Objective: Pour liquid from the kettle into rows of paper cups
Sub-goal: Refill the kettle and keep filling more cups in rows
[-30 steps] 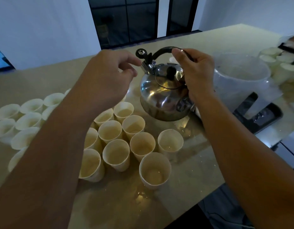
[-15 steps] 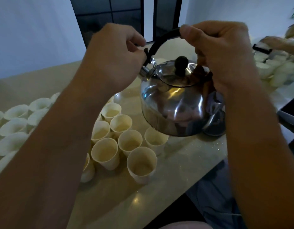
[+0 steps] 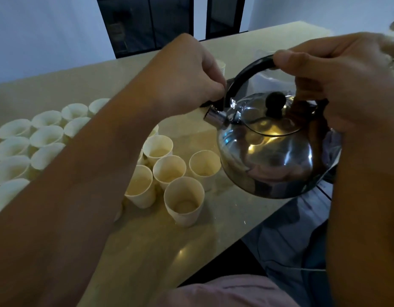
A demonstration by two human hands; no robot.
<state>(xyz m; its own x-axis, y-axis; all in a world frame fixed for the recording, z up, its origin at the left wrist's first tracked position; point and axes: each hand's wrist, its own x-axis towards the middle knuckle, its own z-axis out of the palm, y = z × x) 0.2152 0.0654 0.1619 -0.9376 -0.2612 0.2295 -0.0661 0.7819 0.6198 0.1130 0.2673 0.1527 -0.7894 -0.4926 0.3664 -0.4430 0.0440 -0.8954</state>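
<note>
Both my forearms reach forward into view, bare, converging toward the middle. My right hand [image 3: 344, 85] is raised, knuckles up, fingers curled round the top of the kettle [image 3: 278, 149] handle [image 3: 242, 78], thumb lying along its near side, carrying it clear of the table. My left hand [image 3: 185, 74] sits just beside it, back toward me, fingertips bunched and pinching down at the handle's front end above the spout [image 3: 213, 116].
</note>
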